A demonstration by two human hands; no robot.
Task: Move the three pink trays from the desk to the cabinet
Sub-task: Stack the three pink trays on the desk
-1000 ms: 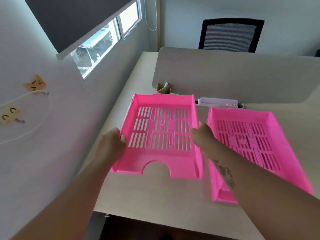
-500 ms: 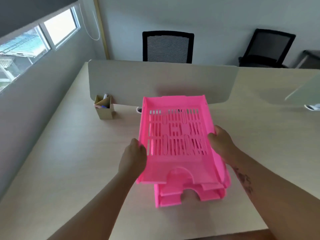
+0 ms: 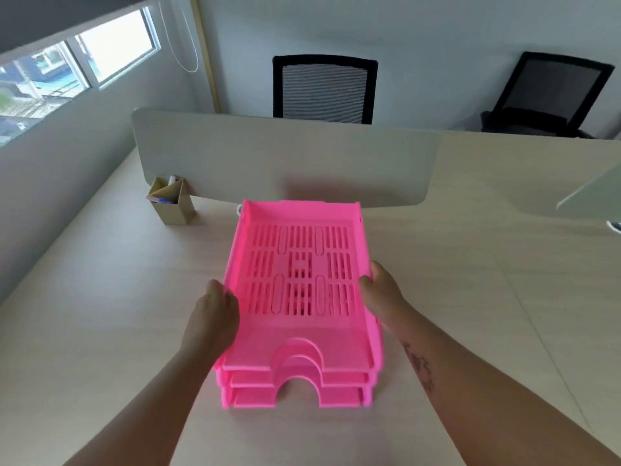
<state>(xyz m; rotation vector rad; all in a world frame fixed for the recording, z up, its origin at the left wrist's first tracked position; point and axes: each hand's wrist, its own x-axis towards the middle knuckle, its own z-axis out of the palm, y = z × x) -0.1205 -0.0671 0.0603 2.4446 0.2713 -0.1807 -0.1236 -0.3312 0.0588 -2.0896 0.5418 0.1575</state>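
Observation:
Three pink slotted trays sit nested in one stack on the pale wooden desk [image 3: 100, 297] in front of me. The top pink tray [image 3: 299, 344] rests on the two lower trays [image 3: 295, 398], whose front edges with arched cut-outs show beneath it. My left hand [image 3: 215, 317] grips the top tray's left rim. My right hand [image 3: 379, 290] grips its right rim. No cabinet is in view.
A grey divider panel [image 3: 285, 159] stands across the desk behind the trays. A cardboard pen holder [image 3: 171, 201] sits at its left end. Two black mesh chairs [image 3: 324, 89] [image 3: 551, 95] stand beyond it. A window is on the left wall.
I carried the top tray from the left side of the desk over the other trays and lowered it onto the stack. It now sits nested on them.

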